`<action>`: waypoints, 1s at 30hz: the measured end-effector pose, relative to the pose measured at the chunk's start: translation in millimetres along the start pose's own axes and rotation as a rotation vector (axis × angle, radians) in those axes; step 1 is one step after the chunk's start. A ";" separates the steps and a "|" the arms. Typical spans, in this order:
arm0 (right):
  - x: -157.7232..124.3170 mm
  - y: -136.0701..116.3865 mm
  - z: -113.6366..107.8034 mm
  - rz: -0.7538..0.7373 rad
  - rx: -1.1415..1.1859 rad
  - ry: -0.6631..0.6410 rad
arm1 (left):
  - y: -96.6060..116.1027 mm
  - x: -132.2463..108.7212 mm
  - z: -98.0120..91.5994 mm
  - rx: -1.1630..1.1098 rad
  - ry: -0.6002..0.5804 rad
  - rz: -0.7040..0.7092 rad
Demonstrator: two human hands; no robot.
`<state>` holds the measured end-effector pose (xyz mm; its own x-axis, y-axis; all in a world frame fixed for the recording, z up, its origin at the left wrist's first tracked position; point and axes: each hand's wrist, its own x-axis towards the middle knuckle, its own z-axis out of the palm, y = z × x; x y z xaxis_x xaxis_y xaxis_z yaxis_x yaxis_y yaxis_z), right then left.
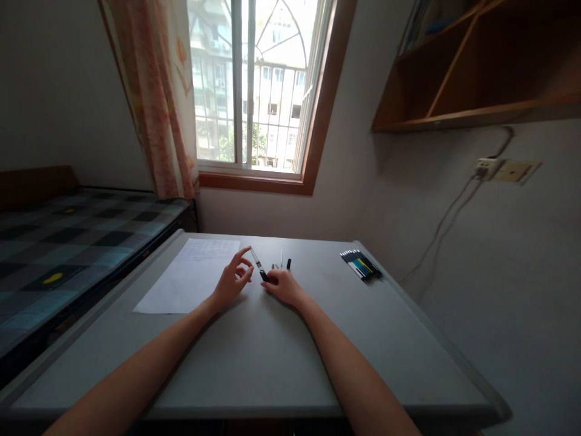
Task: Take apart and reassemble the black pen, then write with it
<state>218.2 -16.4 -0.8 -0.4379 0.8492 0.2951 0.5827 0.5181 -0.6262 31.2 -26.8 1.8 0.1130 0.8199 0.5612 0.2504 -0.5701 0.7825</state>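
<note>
My right hand (284, 287) is closed around the black lower end of a pen (257, 261) with a clear barrel. The pen tilts up and to the left over the table. At its upper end is the index fingertip of my left hand (232, 280); I cannot tell whether it touches or just hovers there. The other fingers of that hand are apart and hold nothing. Just behind my right hand lie a black pen cap (289, 264), a thin clear stick-like piece (281, 257) and small pieces (273, 266) too small to name.
The grey-white table (254, 363) bears a sheet of paper (181, 284) at left and a row of dark pens (362, 266) at right. A bed (91, 233) stands left, a window (247, 91) ahead. A wooden shelf (472, 115) and a plugged-in socket (488, 168) are on the right wall.
</note>
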 end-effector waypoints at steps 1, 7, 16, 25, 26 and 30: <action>0.0 0.3 0.0 0.001 -0.002 -0.003 | 0.2 0.0 0.1 -0.002 -0.005 -0.006; -0.3 0.3 -0.3 0.001 -0.014 -0.008 | 1.0 -0.6 -0.5 -0.016 -0.029 -0.030; -1.6 -5.5 -2.3 0.029 0.073 0.036 | 0.3 -0.2 -1.3 -0.032 -0.029 -0.054; 7.3 -1.7 -9.2 0.089 0.480 0.355 | -1.4 -0.1 -0.2 -0.051 -0.041 -0.077; 7.8 -1.8 -9.6 0.088 0.515 0.364 | -1.1 -0.3 0.1 -0.050 -0.046 -0.078; 8.7 -2.7 -9.1 0.105 0.591 0.373 | -0.2 -0.8 0.7 -0.043 -0.045 -0.077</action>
<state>219.0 -9.5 10.0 -0.0745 0.9248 0.3730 0.0937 0.3789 -0.9207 31.8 -27.3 0.9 0.1387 0.8625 0.4867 0.2190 -0.5060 0.8343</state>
